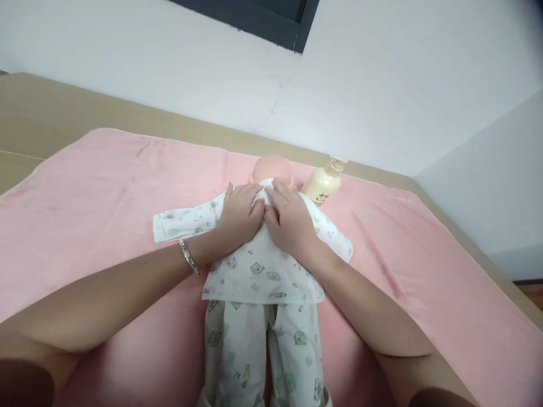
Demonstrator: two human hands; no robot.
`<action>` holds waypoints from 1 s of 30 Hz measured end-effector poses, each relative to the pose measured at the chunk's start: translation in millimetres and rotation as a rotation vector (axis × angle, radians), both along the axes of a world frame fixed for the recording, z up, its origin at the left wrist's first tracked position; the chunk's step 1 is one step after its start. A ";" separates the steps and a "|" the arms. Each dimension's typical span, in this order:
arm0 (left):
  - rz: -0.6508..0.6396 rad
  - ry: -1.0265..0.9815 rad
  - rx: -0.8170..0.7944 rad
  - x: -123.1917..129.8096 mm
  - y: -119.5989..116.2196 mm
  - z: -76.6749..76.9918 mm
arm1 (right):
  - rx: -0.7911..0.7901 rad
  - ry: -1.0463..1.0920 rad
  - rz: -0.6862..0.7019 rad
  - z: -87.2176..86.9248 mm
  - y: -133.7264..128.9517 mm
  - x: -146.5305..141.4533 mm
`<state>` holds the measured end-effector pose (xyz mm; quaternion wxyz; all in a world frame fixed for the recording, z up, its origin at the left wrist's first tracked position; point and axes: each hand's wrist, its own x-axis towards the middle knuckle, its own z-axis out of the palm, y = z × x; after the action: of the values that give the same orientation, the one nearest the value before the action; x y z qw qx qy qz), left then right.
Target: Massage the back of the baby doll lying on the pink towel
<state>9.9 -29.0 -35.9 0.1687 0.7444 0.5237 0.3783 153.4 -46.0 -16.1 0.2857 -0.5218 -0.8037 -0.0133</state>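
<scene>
A baby doll with a bald, peach head (272,168) lies on a pink blanket, its head pointing away from me. It wears a white shirt (263,277) printed with green bears and matching trousers (245,350). My left hand (241,213) rests on the upper left of the shirt near the neck, fingers stretched out. Beside it, my right hand (292,217) lies on the upper right, its fingers also extended over the cloth. The two thumbs nearly meet at the middle. One shirt sleeve (182,223) spreads out to the left; the other is partly behind my right hand and forearm.
A pale yellow pump bottle (323,182) leans or lies just right of the doll's head. The pink blanket (106,186) covers a wooden surface (51,107) that meets a white wall. A dark frame (271,28) is on the wall above.
</scene>
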 end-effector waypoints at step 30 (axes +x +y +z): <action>-0.388 -1.500 -0.954 95.4 61.0 96.1 | 0.129 -0.071 -0.247 44.3 55.5 69.8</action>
<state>105.3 32.0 60.2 0.8161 0.2292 0.2429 0.4716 223.2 9.4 28.2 0.2862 -0.5965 -0.7405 -0.1182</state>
